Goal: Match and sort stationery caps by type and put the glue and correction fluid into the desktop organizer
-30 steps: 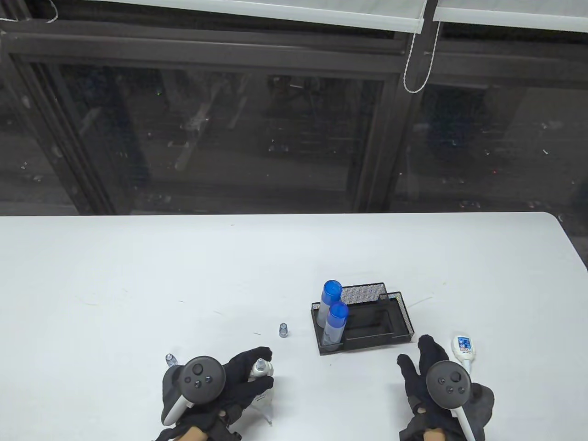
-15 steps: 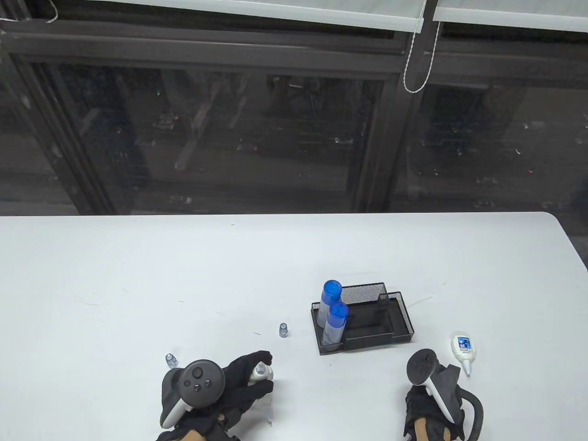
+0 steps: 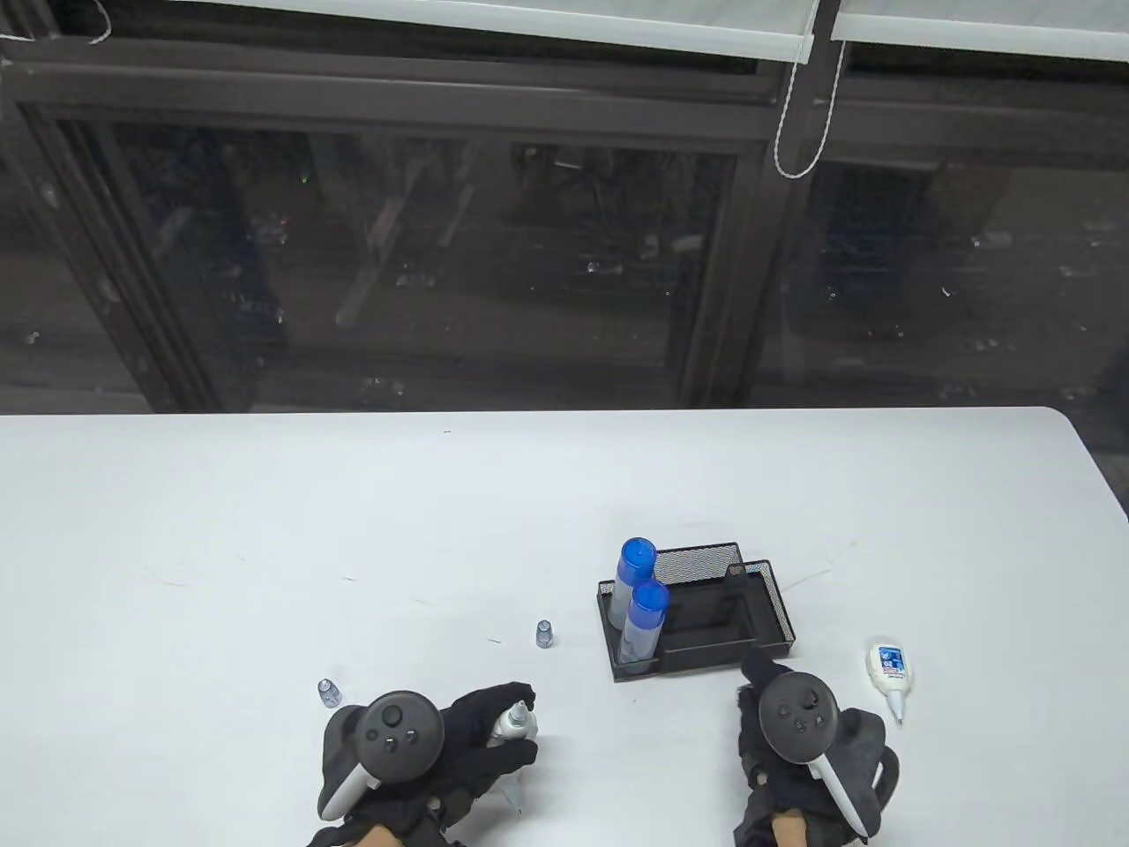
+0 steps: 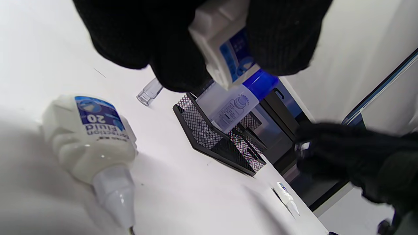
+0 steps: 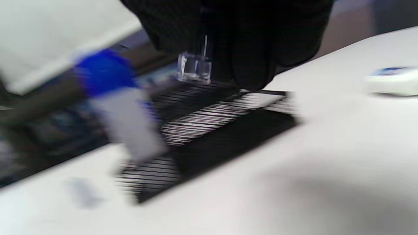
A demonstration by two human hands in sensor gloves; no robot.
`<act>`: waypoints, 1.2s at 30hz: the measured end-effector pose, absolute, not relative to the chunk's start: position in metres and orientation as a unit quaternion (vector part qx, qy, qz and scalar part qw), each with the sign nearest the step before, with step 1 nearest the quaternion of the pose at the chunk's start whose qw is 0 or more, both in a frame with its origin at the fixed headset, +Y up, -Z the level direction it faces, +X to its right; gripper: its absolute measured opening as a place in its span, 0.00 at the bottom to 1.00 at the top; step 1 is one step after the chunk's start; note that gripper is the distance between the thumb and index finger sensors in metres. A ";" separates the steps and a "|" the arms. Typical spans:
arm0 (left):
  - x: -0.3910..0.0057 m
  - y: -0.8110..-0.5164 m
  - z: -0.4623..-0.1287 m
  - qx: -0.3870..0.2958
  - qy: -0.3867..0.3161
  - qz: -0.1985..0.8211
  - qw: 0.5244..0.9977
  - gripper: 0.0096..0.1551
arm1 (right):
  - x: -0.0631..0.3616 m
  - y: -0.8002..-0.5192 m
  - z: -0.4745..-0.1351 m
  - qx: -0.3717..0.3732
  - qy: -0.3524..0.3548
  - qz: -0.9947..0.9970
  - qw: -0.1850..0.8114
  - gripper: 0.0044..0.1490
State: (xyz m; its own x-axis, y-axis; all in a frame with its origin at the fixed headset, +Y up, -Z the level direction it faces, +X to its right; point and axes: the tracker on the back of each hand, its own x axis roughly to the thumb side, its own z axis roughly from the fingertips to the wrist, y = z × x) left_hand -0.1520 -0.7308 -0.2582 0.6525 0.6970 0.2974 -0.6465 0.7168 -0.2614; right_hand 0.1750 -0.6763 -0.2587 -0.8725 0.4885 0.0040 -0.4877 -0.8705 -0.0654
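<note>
Hands came first, low at the near edge of the counter [image 3: 265,529]. Left hand [image 3: 441,750] had its grip clamped on a correction fluid bottle [image 3: 512,725], nozzle pointing up and bare, with a second bottle [image 4: 89,137] lying on the counter just under that wrist. Right hand [image 3: 794,741] had its grip pinched on a small clear cap [image 5: 194,67], held just above the near wall of the desktop organizer [image 3: 767,618]. A third correction bottle [image 3: 889,668] lay on its side right of that hand, uncapped from the look of it.

By my read, the step in hand was capping: bring the clear cap across to the upright nozzle, keep the bottle steady and vertical, line the cap's mouth squarely over the tip, then press straight down. A tilted cap would likely skid off so slim a nozzle.

Further out, two more clear caps sat loose on the counter, one [image 3: 329,692] just beyond the left hand, the other [image 3: 545,633] left of the organizer.

Beyond those, the black mesh organizer held two blue-capped glue sticks [image 3: 644,618] standing in its left compartment. Its wide right tray looked bare, though the right hand hid the near corner.
</note>
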 end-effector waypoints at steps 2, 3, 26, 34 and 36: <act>-0.150 -0.732 -0.258 -0.069 -0.192 0.369 0.907 0.35 | 0.155 -0.662 -0.257 0.056 -0.030 0.954 0.294 0.33; -0.150 -0.732 -0.257 -0.071 -0.192 0.368 0.907 0.35 | 0.141 -0.653 -0.255 0.095 -0.034 0.947 0.306 0.33; -0.144 -0.733 -0.254 -0.061 -0.201 0.333 0.919 0.36 | 0.059 -0.668 -0.243 0.226 -0.026 0.938 0.263 0.35; -0.140 -0.725 -0.249 -0.023 -0.201 0.320 0.925 0.35 | 0.057 -0.663 -0.243 0.221 -0.049 0.928 0.297 0.31; -0.139 -0.722 -0.248 -0.009 -0.194 0.320 0.927 0.34 | 0.055 -0.659 -0.243 0.218 -0.053 0.928 0.296 0.31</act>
